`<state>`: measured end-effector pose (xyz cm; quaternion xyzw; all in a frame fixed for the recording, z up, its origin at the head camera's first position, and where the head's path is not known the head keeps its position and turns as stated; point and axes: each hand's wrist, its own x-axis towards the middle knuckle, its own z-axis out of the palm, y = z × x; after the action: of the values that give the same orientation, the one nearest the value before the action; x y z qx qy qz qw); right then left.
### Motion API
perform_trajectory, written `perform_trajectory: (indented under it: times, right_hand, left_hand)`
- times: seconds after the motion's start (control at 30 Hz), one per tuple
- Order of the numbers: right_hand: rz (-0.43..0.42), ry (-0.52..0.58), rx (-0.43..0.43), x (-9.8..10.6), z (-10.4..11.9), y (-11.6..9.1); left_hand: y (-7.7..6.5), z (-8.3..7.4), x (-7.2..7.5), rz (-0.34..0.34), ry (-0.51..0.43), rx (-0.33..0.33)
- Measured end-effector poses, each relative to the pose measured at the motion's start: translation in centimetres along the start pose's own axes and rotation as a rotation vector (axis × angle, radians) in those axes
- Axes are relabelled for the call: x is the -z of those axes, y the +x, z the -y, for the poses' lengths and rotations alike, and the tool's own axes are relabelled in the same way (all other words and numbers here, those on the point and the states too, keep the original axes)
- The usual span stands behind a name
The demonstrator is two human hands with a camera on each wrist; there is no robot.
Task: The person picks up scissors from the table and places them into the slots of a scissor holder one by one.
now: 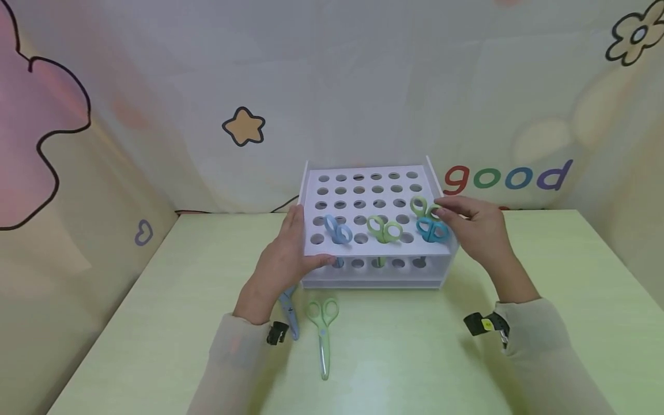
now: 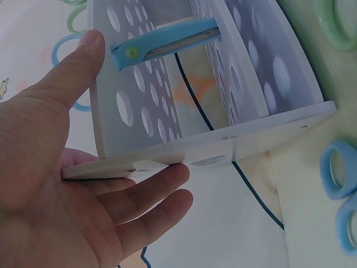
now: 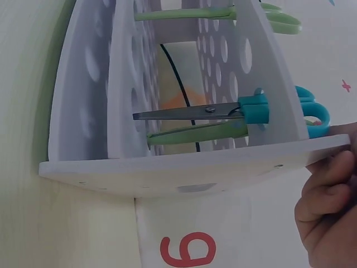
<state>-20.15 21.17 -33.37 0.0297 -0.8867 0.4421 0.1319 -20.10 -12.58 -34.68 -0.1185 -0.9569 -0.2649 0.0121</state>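
Note:
A white rack (image 1: 370, 248) with rows of round holes stands on the table. My left hand (image 1: 277, 259) grips its left side, thumb at the front edge and fingers along the side panel. At the back right corner of the front rows, my right hand (image 1: 482, 230) pinches a handle loop of the green scissors (image 3: 195, 134), whose blades hang inside the rack. Just in front of them sit teal scissors (image 3: 256, 110). Another pair of green scissors (image 1: 384, 231) is in the front row's middle, and light blue scissors (image 2: 167, 42) stand toward the left.
On the table (image 1: 394, 346) before the rack lie loose green scissors (image 1: 324, 346), blades toward me. Loose blue scissors (image 1: 289, 311) lie beside them, partly hidden by my left hand. A printed cloth backdrop (image 1: 342, 86) rises behind the table.

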Motion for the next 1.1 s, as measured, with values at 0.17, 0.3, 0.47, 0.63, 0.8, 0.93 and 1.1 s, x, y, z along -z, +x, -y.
perform_trajectory:
  times: [0.17,0.3,0.47,0.63,0.8,0.93,1.1]
  right_hand:
    - [0.02,-0.016,0.011,-0.1,-0.2,0.0]
    - [0.017,-0.014,0.028,-0.1,-0.2,-0.2]
    - [0.022,-0.013,0.005,0.0,0.0,-0.2]
    - [-0.014,0.017,-0.02,0.5,0.1,-0.3]
    - [-0.082,0.018,-0.016,1.3,0.2,-0.5]
    - [-0.144,0.053,-0.007,2.1,0.7,-0.8]
    - [-0.219,0.141,0.095,2.8,1.8,-1.5]
  left_hand:
    - [0.0,0.0,0.0,0.003,-0.012,0.005]
    - [0.0,0.0,-0.1,0.0,-0.008,0.0]
    - [0.1,0.0,-0.1,-0.005,-0.006,-0.006]
    - [0.1,-0.1,0.1,-0.007,-0.008,-0.001]
    - [0.1,-0.2,0.1,-0.001,0.003,0.01]
    - [0.1,-0.2,0.1,-0.001,0.0,0.01]
    - [0.1,-0.2,0.2,-0.005,0.004,-0.002]
